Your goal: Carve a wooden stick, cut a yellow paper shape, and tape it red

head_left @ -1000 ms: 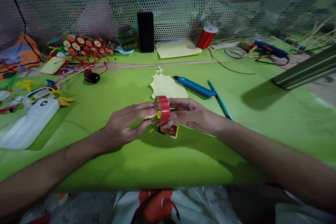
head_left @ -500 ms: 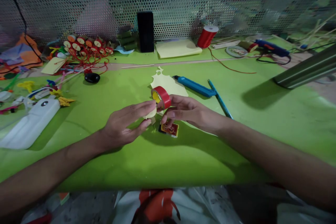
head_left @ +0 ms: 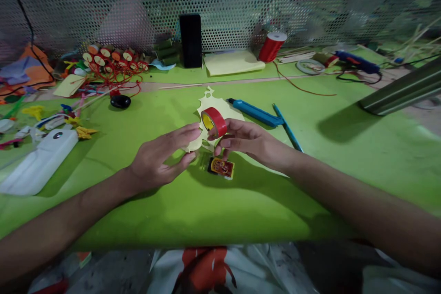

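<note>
My left hand (head_left: 160, 156) pinches a small pale yellow paper piece (head_left: 194, 145) with a rounded edge between thumb and fingers. To its right, my right hand (head_left: 253, 142) holds a roll of red tape (head_left: 219, 121) with a yellow inner face, tilted, a finger through its opening. Both hands are just above the table. Below the right fingers lies a small red and yellow box (head_left: 222, 168) with a dark end. Behind the tape, a pale yellow sheet (head_left: 220, 101) with cut-out edges lies flat, partly hidden.
A blue utility knife (head_left: 257, 113) and a blue pencil (head_left: 289, 131) lie right of the sheet. A phone (head_left: 190, 41) and a red thread spool (head_left: 272, 48) stand at the back. A white device (head_left: 41, 163) lies left; a metal cylinder (head_left: 403, 87) is at right.
My hands have drawn slightly apart. The paper piece has moved left with my left hand, and the tape roll has shifted slightly right and up.
</note>
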`<action>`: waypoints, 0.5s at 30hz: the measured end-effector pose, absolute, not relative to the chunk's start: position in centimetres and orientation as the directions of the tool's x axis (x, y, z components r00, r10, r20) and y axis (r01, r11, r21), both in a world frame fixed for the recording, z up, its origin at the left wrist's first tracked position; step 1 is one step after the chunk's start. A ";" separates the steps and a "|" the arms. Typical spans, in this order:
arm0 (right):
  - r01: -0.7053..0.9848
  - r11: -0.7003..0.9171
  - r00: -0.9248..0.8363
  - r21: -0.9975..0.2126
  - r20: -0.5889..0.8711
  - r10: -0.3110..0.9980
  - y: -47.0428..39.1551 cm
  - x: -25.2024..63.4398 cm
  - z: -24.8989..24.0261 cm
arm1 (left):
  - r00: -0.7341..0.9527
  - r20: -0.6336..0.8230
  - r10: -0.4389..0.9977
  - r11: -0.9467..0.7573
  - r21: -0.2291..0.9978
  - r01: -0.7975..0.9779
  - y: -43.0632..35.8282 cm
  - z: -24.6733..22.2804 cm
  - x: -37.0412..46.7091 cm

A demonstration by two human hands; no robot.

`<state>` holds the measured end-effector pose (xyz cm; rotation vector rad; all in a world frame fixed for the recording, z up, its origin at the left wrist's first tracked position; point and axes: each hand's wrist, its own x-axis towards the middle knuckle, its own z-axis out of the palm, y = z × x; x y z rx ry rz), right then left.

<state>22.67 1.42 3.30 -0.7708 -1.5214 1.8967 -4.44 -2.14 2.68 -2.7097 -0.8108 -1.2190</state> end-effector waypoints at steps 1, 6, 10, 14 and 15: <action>-0.076 -0.173 -0.661 -0.982 -0.080 0.746 1.4 22.7 3.3 | 0.547 0.712 0.441 -0.859 0.157 0.488 -2.1 2.7 -4.5; -0.030 -0.124 -0.640 -0.992 -0.076 0.764 1.5 22.6 3.5 | 0.560 0.709 0.428 -0.862 0.134 0.489 -2.0 2.6 -4.6; 0.188 -0.002 -0.576 -0.982 -0.112 0.810 1.6 22.6 3.4 | 0.562 0.705 0.433 -0.859 0.133 0.494 -2.1 2.7 -4.5; 0.476 0.145 -0.506 -0.867 -0.136 0.852 1.0 22.6 3.7 | 0.565 0.699 0.438 -0.854 0.128 0.503 -2.2 2.8 -4.5; 0.503 0.184 -0.514 -0.844 -0.121 0.849 0.8 22.7 3.9 | 0.570 0.696 0.437 -0.856 0.126 0.501 -2.2 2.8 -4.5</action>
